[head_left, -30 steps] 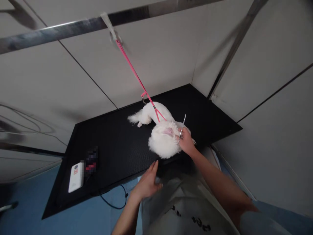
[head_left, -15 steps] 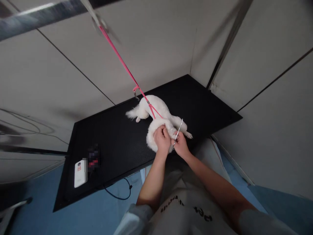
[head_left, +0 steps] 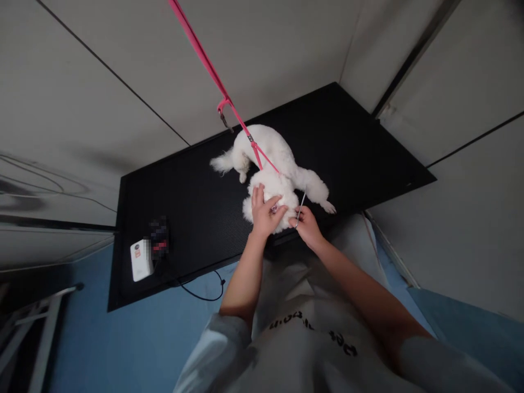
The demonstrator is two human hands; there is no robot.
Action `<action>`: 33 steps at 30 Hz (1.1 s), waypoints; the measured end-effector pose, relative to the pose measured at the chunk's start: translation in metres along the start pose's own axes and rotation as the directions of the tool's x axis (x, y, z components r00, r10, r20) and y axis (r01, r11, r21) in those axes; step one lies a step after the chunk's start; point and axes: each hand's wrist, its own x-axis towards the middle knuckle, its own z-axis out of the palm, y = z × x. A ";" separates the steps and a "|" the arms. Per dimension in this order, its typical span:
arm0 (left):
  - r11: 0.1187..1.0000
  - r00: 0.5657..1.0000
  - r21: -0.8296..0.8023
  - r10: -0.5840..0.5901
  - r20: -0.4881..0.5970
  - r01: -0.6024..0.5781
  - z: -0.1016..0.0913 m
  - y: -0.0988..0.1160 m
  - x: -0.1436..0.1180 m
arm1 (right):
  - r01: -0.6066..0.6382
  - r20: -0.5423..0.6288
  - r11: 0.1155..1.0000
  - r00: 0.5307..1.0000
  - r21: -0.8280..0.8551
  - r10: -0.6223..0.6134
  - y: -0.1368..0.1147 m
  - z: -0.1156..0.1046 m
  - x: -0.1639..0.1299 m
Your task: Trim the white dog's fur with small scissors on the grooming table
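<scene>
Nearest to us, at the bottom centre of the frame, we record a grey apron with dark lettering, and a pale sleeve at either side of it. Both forearms rise from there to the middle of the frame, where the hands work just beside each other but do not touch. We note the left hand laid on the head of a white dog, its fingers spread apart over the fur beside a small pinkish patch. The right hand, at the right edge of the head, is closed on a slim metal tool, which tilts upward past the fingers; we cannot tell whether its tip touches the fur. The dog lies curled at the centre of the frame, head toward us, tail to the left, one leg stretched to the right. It rests on a black table. On the table's left end we log a white device beside a blurred dark-and-red object. A black cable loops below the near edge, over blue floor. Beyond, a pink leash runs from the dog to the top edge of the frame, in front of a grey wall.
</scene>
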 end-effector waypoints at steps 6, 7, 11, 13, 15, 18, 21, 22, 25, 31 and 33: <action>0.975 0.937 -0.053 0.221 0.271 -0.215 -0.034 -0.013 0.034 | -0.088 0.020 0.993 0.996 -0.075 0.090 0.006 -0.024 -0.021; 0.970 0.917 -0.066 0.241 0.319 -0.232 -0.037 -0.013 0.039 | -0.083 0.027 0.992 0.996 -0.097 0.086 0.004 -0.027 -0.025; 0.973 0.886 -0.101 0.230 0.403 -0.206 -0.033 -0.008 0.044 | 0.019 0.025 0.987 1.000 -0.162 -0.015 -0.019 -0.032 -0.034; 0.983 0.900 -0.087 0.183 0.394 -0.162 -0.025 -0.005 0.040 | 0.075 0.031 0.985 0.997 -0.156 -0.071 -0.035 -0.029 -0.032; 0.989 0.911 -0.062 0.149 0.384 -0.136 -0.019 -0.003 0.034 | 0.136 0.053 0.976 0.990 -0.169 -0.129 -0.050 -0.024 -0.025; 0.990 0.911 -0.035 0.139 0.388 -0.136 -0.019 0.000 0.030 | 0.224 0.098 0.954 0.973 -0.202 -0.208 -0.058 -0.012 -0.007; 0.990 0.902 -0.062 0.139 0.408 -0.125 -0.023 0.002 0.026 | 0.220 0.142 0.965 0.969 -0.145 -0.200 -0.047 -0.002 0.011; 0.991 0.907 -0.078 0.127 0.402 -0.104 -0.024 0.002 0.023 | 0.201 0.158 0.973 0.970 -0.113 -0.183 -0.041 -0.001 0.016; 0.992 0.942 -0.109 0.090 0.323 -0.057 -0.019 0.002 0.015 | 0.165 0.159 0.985 0.975 -0.045 -0.156 -0.024 -0.001 0.024; 0.995 0.956 0.005 0.093 0.278 -0.099 0.009 0.002 0.007 | 0.161 0.140 0.976 0.980 -0.149 -0.141 -0.008 -0.019 0.019; 0.994 0.953 0.046 0.085 0.291 -0.103 0.017 0.004 0.008 | 0.147 0.128 0.968 0.984 -0.205 -0.122 -0.004 -0.026 0.014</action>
